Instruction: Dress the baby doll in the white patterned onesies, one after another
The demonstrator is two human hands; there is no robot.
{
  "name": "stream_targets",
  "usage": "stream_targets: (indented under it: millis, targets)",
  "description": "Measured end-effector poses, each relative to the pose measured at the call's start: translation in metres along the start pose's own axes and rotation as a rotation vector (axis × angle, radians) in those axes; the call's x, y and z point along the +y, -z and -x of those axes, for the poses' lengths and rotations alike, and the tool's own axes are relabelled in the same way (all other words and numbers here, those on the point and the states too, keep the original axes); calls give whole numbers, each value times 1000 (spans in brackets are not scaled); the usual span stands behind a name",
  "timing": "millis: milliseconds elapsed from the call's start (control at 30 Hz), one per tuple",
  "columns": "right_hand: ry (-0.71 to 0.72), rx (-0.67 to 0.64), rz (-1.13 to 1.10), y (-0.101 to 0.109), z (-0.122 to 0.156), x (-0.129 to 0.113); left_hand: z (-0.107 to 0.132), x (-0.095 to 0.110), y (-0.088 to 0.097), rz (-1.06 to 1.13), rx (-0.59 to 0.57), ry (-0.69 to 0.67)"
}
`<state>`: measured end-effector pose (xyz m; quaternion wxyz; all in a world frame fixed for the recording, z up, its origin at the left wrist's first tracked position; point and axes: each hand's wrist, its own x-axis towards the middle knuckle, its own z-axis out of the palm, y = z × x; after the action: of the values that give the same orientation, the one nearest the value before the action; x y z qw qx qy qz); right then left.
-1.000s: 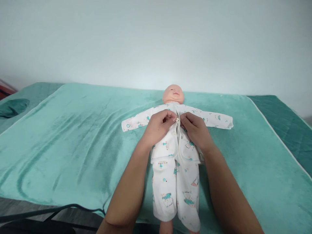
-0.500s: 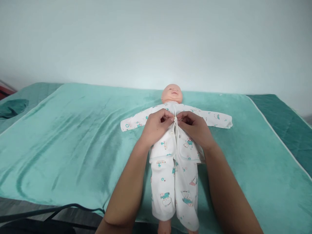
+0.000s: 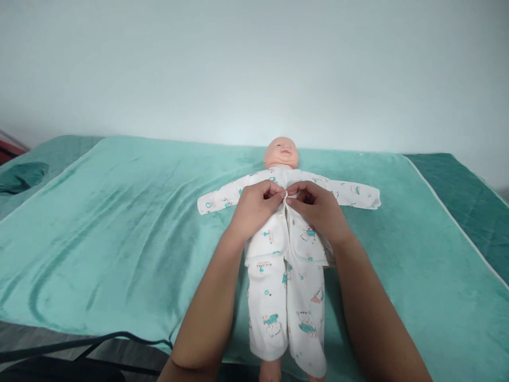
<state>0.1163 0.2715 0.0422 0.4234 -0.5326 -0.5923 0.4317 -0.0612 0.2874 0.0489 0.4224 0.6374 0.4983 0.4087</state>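
Note:
A baby doll [image 3: 281,153] lies on its back, arms spread, in a white printed jacket [image 3: 270,239] and matching trousers [image 3: 267,302]. My left hand [image 3: 258,204] pinches the jacket's front edge at the chest. Opposite it, my right hand [image 3: 316,204] pinches the other front edge, the fingertips of both hands almost meeting. Below the hands the jacket front hangs slightly apart, with a small fastener [image 3: 294,223] showing on one side. What lies between the fingertips is mostly hidden.
A light green plush blanket [image 3: 99,228] with soft folds covers the bed under the doll. Darker green quilted bedding [image 3: 457,196] shows at the right. Behind stands a plain pale wall [image 3: 254,69]. A black strap or cable [image 3: 79,345] runs along the lower left.
My right fingertips have shifted slightly left, closer to the left ones at the jacket's front. The doll and the rest look the same.

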Motion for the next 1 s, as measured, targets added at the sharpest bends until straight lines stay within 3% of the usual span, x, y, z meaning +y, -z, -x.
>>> stream_targets:
  millis: [200, 467, 1000]
  targets:
    - [61, 26, 70, -2, -1, 2, 3, 4, -1, -26, -23, -4]
    - [156, 26, 153, -4, -2, 1, 1, 2, -4, -23, 45, 12]
    - [-2, -1, -39, -2, 1, 0, 0, -1, -5, 238, 39, 54]
